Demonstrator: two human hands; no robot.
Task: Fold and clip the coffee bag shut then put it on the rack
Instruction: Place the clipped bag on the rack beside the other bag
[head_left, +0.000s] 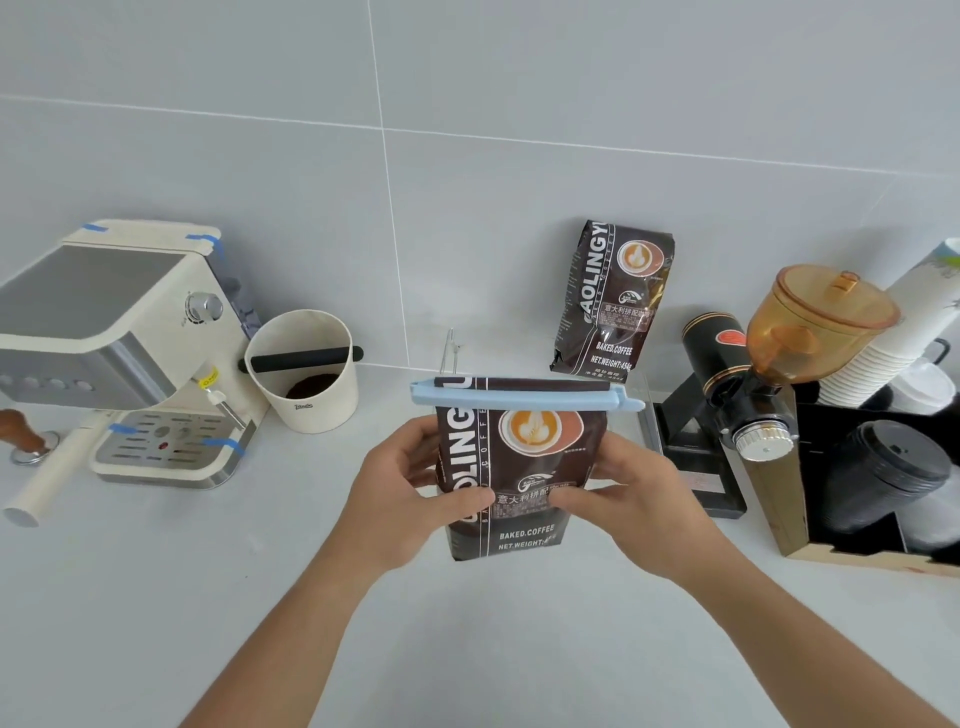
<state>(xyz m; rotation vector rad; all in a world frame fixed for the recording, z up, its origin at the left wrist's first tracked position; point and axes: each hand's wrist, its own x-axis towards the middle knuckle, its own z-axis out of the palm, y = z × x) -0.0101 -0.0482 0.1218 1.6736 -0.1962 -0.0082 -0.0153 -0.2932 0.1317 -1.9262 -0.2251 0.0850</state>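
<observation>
A dark brown coffee bag (524, 457) stands upright at the middle of the counter, its top folded over. A long light-blue clip (524, 397) is clamped across that fold. My left hand (410, 480) grips the bag's left side, thumb on its front. My right hand (618, 488) grips the right side the same way. Behind the bag, a thin clear rack (452, 353) with a wire upright stands near the wall, largely hidden by the bag.
A second coffee bag (613, 301) leans on the tiled wall. A cream espresso machine (130, 353) and white knock box (306, 374) stand left. A black grinder with amber hopper (769, 374), stacked paper cups (904, 332) and black lids (883, 478) fill the right.
</observation>
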